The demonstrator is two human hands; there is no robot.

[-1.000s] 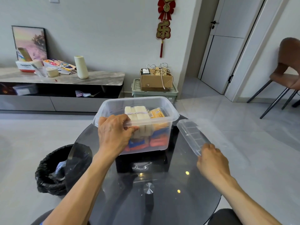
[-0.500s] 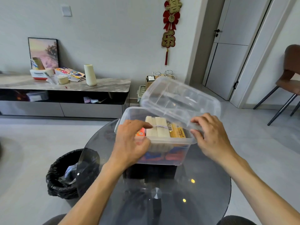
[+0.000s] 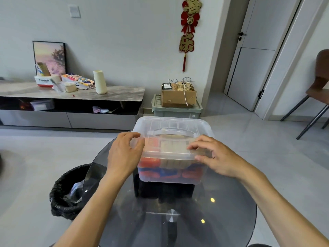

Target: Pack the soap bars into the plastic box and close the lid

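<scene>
The clear plastic box (image 3: 170,176) stands on the round dark glass table (image 3: 178,220). Soap bars (image 3: 173,146), cream on top and red and blue packs below, show through its walls. The clear lid (image 3: 170,124) lies flat over the box's top. My left hand (image 3: 122,155) grips the lid's near left corner, thumb on top. My right hand (image 3: 215,156) presses fingers onto the lid's near right edge, thumb under the rim.
A bin lined with a black bag (image 3: 71,191) stands left of the table. Behind are a low marble-topped cabinet (image 3: 71,97) with clutter, a green crate (image 3: 176,109) bearing a cardboard box, and a brown chair (image 3: 318,90) at right.
My right hand lifted the lid from the table's right side, swung it over the box and laid it flat on top. My left hand shifted from the box rim to the lid's corner.
</scene>
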